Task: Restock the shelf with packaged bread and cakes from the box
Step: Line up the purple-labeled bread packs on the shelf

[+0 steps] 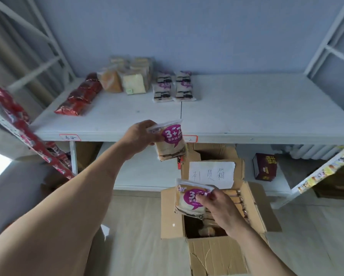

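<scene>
My left hand grips a clear bread packet with a purple "3+2" label, held just in front of the white shelf's front edge. Lower down, my right hand pinches a second purple-label packet above the open cardboard box on the floor. More packaged cakes lie inside the box. At the back of the shelf stand two rows of the same purple packets, sliced-bread bags and a row of red packets.
The shelf's right half is bare white board. White frame posts rise at both sides. Red snack packets hang on a rack at the left. A dark red carton sits on the lower shelf, and a yellow-labelled rack edge juts in from the right.
</scene>
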